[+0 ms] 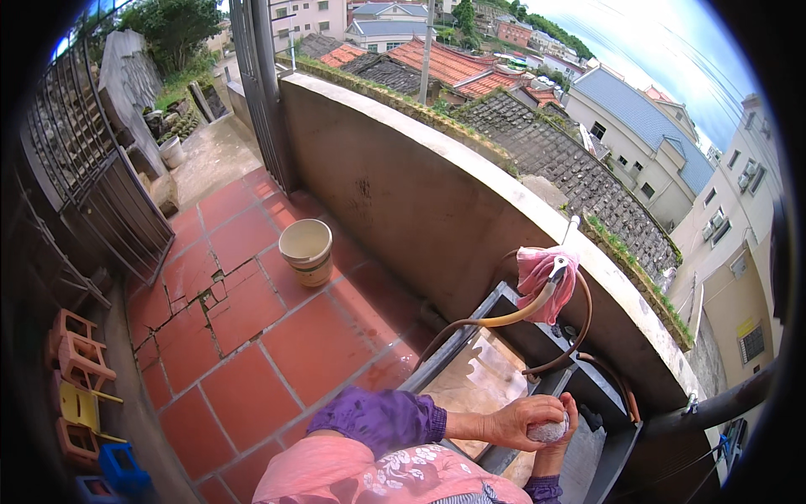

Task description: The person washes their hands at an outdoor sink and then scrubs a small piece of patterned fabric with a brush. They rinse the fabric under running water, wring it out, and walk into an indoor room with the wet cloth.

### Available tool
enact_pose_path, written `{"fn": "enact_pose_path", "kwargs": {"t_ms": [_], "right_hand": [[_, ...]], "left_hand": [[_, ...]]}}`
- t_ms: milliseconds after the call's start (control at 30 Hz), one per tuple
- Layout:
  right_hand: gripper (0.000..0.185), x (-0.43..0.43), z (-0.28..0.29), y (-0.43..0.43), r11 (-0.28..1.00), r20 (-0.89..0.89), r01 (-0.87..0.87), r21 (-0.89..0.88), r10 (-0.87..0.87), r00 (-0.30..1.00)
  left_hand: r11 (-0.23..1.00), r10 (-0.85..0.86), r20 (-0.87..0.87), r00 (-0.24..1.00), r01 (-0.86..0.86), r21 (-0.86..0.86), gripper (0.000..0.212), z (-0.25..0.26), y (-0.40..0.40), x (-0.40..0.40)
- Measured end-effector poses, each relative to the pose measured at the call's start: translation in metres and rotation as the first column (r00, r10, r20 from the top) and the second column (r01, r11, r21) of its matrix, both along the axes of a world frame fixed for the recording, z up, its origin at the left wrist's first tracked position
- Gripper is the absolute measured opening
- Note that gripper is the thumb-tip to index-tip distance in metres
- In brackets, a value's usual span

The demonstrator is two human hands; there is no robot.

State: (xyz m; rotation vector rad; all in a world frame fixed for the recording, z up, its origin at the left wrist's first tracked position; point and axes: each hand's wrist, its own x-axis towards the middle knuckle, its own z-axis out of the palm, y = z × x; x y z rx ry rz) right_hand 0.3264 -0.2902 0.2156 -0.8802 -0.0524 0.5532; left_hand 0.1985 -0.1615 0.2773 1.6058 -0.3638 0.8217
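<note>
Above the outdoor wash sink (585,450), my left hand (522,419) reaches in from the left, its wrist below a purple sleeve cuff. Its fingers press on a greyish-white, rough-looking wad (548,431), possibly a scouring pad. My right hand (562,444) comes up from below and cups the same wad from the right side, so both hands meet around it. Beside them lies the wet, stone-like counter slab (485,372) of the sink. A pink cloth (548,286) hangs around the tap (558,266) beyond my hands, with a yellow-brown hose (516,315) attached.
A parapet wall (403,183) runs behind the sink. On the red tiled floor (321,346), partly cracked, stands a beige bucket (306,255). Small plastic stools (79,403) line the left side. A metal gate (107,183) stands open at the far left.
</note>
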Motion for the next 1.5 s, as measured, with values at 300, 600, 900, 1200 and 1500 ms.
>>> {"fn": "enact_pose_path", "kwargs": {"t_ms": [300,600,900,1200,1500], "right_hand": [[0.027,-0.028,0.084,0.032,0.815,0.004,-0.507,-0.281,0.529,0.848],[0.019,-0.032,0.129,0.075,0.527,-0.084,-0.665,-0.53,0.747,0.659],[0.017,-0.026,0.092,0.104,0.308,-0.051,-0.643,-0.701,0.878,0.475],[0.017,-0.006,-0.02,0.086,0.155,-0.351,-0.764,-0.626,0.819,0.454],[0.023,-0.005,-0.12,-0.022,0.484,0.006,-0.314,-0.817,0.55,0.835]], "left_hand": [[0.939,-0.219,0.246,0.944,0.136,0.315,0.019,0.02,0.012,0.0],[0.788,-0.343,0.313,0.886,0.09,0.608,0.019,0.027,0.026,0.002],[0.449,-0.411,0.231,0.882,-0.025,0.893,0.006,-0.002,0.02,0.006],[0.554,-0.334,-0.001,0.943,0.197,0.809,0.012,-0.097,-0.004,0.007],[0.999,0.015,-0.674,0.739,0.009,0.031,0.044,-0.157,0.019,-0.007]]}}
